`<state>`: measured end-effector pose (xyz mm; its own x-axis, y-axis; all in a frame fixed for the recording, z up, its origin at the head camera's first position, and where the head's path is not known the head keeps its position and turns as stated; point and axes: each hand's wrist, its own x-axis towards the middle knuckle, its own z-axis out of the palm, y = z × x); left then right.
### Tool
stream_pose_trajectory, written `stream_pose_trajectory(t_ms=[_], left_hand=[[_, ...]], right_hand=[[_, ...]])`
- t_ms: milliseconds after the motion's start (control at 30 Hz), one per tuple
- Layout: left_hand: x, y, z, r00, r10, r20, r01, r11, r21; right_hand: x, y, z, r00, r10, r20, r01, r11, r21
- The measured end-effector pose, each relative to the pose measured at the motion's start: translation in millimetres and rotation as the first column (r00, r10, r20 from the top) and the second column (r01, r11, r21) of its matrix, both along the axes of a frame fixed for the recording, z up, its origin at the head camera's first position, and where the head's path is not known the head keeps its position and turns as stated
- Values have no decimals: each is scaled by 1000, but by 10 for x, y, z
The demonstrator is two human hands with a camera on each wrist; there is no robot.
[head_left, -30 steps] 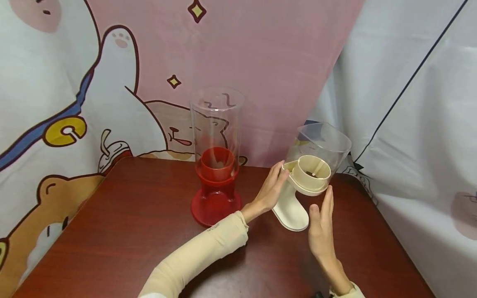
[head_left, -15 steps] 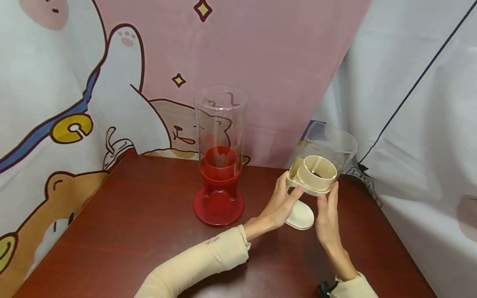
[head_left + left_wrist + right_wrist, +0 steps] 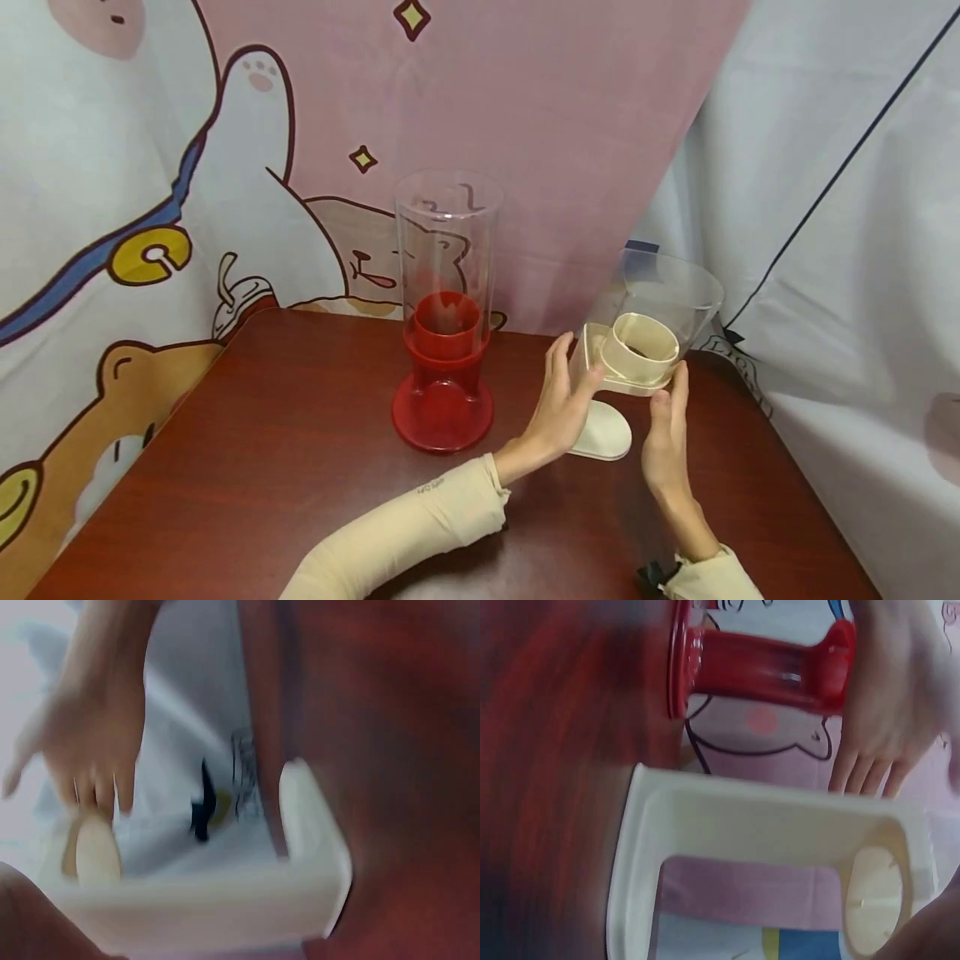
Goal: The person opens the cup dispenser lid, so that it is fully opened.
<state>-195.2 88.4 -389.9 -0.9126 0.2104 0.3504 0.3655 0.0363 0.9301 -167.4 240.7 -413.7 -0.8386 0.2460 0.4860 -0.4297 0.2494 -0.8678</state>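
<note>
A cream C-shaped stand (image 3: 630, 383) with a round collar carries a clear canister (image 3: 671, 287), apparently a dispenser. Its oval foot shows low on the table. My left hand (image 3: 558, 408) is at the stand's left side, thumb at the front edge and fingers fairly straight. On the other side, my right hand (image 3: 667, 446) has its straight fingertips right at the rim under the canister. The left wrist view shows the right hand (image 3: 97, 742) with fingers extended to the collar. In the right wrist view, the left fingertips pass behind the stand (image 3: 735, 799).
A red stand (image 3: 442, 412) bearing a tall clear cylinder (image 3: 450, 242) is upright left of the cream one. Both are on a dark red-brown table (image 3: 285, 433). A pink and white cartoon curtain (image 3: 525, 125) hangs behind, with a white cloth (image 3: 840, 275) at the right.
The cream stand has turned, so its pillar is now hidden behind my left hand. The left thumb has come to its front edge. The head view has shifted slightly.
</note>
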Motion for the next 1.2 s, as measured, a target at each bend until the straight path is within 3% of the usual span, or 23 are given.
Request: stream_pose_trajectory(t_ms=[133, 300, 433, 533, 667, 733, 833, 1000, 1200], left_hand=[[-133, 4, 52, 1000, -12, 8, 13, 999, -31], [-60, 67, -19, 999, -50, -3, 49, 989, -140], [-50, 54, -77, 999, -49, 1, 49, 992, -112], [-189, 0, -106, 997, -74, -1, 74, 994, -83], [-499, -81, -136, 992, -129, 7, 130, 988, -89], [-624, -107, -152, 985, -171, 23, 173, 979, -112], [-720, -107, -166, 976, -214, 32, 217, 964, -156], [-709, -59, -157, 979, -202, 27, 204, 963, -174], [-542, -71, -139, 975, -217, 45, 221, 963, -152]], right_hand=[[61, -61, 18, 1000, -8, 19, 7, 1000, 26], [61, -98, 22, 999, 0, 41, -1, 1000, 22], [42, -71, 20, 1000, 18, 16, -18, 1000, -1], [-64, 16, 78, 997, 65, -42, -68, 995, -68], [-320, 181, 186, 973, 203, -108, -219, 961, -168], [-424, 252, 204, 956, 278, -95, -291, 940, -175], [-494, 330, 177, 941, 337, -31, -338, 931, -135], [-479, 373, 120, 952, 306, 19, -305, 951, -51], [-348, 316, 61, 981, 195, -17, -195, 981, 13]])
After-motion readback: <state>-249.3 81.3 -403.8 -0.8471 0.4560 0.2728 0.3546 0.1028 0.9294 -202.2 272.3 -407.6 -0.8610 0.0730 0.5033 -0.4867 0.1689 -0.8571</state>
